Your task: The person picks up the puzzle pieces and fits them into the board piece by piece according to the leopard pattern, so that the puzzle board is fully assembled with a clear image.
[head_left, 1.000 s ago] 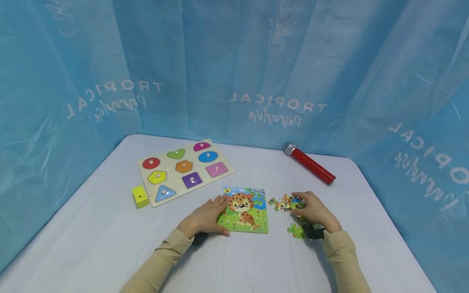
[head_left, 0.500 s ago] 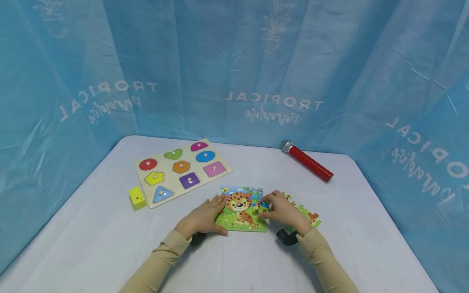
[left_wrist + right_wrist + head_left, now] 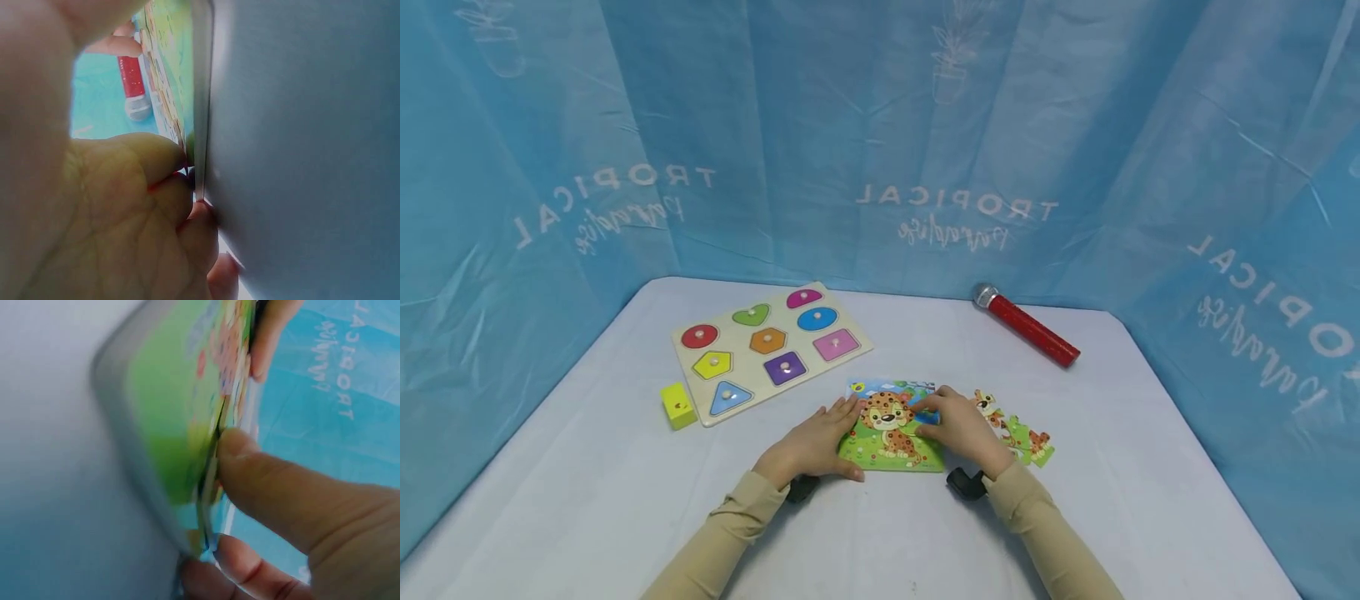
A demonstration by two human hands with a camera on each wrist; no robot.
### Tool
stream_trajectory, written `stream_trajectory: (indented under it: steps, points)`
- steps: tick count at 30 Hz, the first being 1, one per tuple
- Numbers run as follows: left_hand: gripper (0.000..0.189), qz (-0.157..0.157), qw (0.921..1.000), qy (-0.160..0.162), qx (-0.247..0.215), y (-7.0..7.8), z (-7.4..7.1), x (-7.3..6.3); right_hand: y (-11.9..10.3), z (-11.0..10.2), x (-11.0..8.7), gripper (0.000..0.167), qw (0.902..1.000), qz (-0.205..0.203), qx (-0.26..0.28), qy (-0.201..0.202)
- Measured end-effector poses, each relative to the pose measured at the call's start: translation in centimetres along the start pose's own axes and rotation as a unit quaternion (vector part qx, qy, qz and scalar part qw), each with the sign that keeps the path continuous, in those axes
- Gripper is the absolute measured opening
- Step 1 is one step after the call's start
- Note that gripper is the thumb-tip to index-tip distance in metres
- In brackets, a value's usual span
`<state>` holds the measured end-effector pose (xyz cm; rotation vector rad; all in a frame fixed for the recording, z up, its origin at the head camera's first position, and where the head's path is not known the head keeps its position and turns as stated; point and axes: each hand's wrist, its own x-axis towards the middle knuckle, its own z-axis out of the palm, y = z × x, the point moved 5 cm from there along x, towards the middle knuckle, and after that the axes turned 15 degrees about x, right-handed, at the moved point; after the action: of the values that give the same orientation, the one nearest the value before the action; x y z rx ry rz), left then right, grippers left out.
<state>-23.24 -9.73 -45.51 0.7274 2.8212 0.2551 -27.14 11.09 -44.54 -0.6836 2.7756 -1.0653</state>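
Observation:
A square picture puzzle (image 3: 880, 457) with a spotted leopard cub on green grass lies flat on the table. My left hand (image 3: 805, 446) rests along its left edge, fingers stretched over the border and thumb apart near the lower corner. Over the puzzle's right part, my right hand (image 3: 962, 429) pinches a jigsaw piece (image 3: 211, 481) between thumb and fingers. In the right wrist view that piece sits just above the board, tilted slightly. Several loose jigsaw pieces (image 3: 1037, 447) lie right of the board, partly behind the right hand.
A wooden shape board (image 3: 808, 385) with knobbed coloured shapes lies at the back left. Beside its lower left corner stands a small yellow block (image 3: 678, 407). A red toy microphone (image 3: 1033, 331) lies at the back right. Blue curtains (image 3: 880, 125) surround the white table.
My right hand has moved left from the loose pieces onto the puzzle's right side, carrying a jigsaw piece. The left hand stays at the puzzle's left edge. The head view has shifted slightly.

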Motion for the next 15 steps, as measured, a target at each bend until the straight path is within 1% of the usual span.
stream_trajectory:
  steps: [3,6,10,15]
  points:
    - [0.106,0.001,1.0000,-0.001,0.000,0.0,-0.1,0.0,0.1,0.1,0.3,0.025,0.9998,-0.003,-0.019,0.004]
    - [0.106,0.001,1.0000,-0.001,0.003,-0.1,-0.1,0.0,0.1,0.1,0.6,0.024,0.9998,0.001,-0.019,0.006]
    - [0.106,0.002,1.0000,0.002,0.004,-0.2,-0.2,0.0,0.4,0.1,1.0,0.022,0.9999,0.011,0.001,0.005]
    - [0.106,0.006,1.0000,0.000,0.003,-0.1,-0.1,0.1,1.2,0.1,1.1,0.021,0.9989,0.020,0.042,-0.009]
